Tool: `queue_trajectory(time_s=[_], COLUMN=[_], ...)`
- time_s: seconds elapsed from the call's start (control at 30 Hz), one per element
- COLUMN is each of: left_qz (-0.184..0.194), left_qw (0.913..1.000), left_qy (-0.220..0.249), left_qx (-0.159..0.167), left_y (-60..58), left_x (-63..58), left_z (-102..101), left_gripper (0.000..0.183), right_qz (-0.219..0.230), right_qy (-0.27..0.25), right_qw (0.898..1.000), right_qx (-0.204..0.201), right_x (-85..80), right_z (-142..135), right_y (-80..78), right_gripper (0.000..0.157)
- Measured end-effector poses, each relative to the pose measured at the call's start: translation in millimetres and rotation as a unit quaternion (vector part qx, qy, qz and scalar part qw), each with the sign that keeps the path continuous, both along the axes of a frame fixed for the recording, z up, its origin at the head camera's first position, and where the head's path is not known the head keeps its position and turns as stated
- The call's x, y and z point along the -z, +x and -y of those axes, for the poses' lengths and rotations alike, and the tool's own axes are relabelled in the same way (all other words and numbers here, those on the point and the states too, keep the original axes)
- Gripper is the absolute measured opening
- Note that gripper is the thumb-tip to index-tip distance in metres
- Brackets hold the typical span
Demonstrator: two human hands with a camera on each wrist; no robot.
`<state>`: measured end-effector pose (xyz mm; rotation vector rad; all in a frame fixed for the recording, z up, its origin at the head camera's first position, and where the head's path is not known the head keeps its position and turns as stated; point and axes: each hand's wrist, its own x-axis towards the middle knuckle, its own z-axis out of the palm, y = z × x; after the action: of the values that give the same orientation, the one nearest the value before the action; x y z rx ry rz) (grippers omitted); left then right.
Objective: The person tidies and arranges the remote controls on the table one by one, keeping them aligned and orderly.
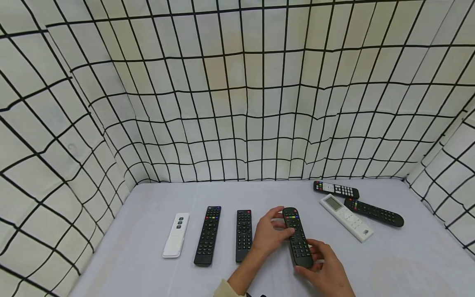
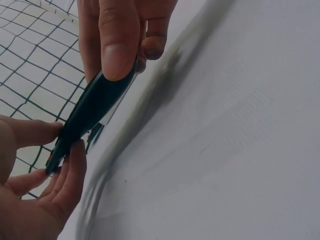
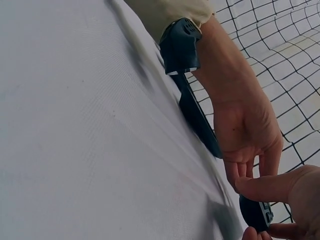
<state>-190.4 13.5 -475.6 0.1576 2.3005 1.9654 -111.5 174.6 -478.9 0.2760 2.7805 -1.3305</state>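
Note:
A black remote control (image 1: 299,248) with rows of buttons is held by both hands in the head view. My left hand (image 1: 268,234) pinches its upper left side, thumb on the button face and fingers behind. My right hand (image 1: 329,266) grips its lower end between thumb and fingers. From the left wrist view the remote (image 2: 95,107) shows edge-on, raised above the white cloth, with the right hand (image 2: 117,37) at its upper end there. The right wrist view shows only one end of the remote (image 3: 256,212); the hands hide the rest.
Left of the hands lie a white remote (image 1: 176,235), a long black remote (image 1: 208,236) and another black remote (image 1: 243,235), roughly parallel. At the right, a white remote with a screen (image 1: 346,217) lies beside two black remotes (image 1: 374,213). White walls with a black grid (image 1: 222,103) surround the table.

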Motion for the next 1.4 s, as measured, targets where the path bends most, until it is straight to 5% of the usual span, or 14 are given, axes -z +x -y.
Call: queue_trajectory(time_s=[0.43, 0.8, 1.4], left_qz=[-0.007, -0.050, -0.037], left_qw=[0.9975, 0.9880, 0.9796], left_qy=[-0.070, -0.146, -0.197], left_qx=[-0.008, -0.013, -0.008], left_y=[-1.3, -4.8, -8.8], left_x=[-5.1, -9.9, -12.3], left_z=[8, 17, 20], left_gripper=[0.072, 0.075, 0.079], right_qz=[0.011, -0.001, -0.020], right_qy=[-0.008, -0.001, 0.014], right_qw=[1.000, 1.000, 1.000], right_qx=[0.003, -0.001, -0.017], right_x=[-3.4, -5.0, -2.2], right_z=[18, 35, 44], right_y=[-2.0, -5.3, -8.2], right_gripper=[0.088, 0.082, 0.080])
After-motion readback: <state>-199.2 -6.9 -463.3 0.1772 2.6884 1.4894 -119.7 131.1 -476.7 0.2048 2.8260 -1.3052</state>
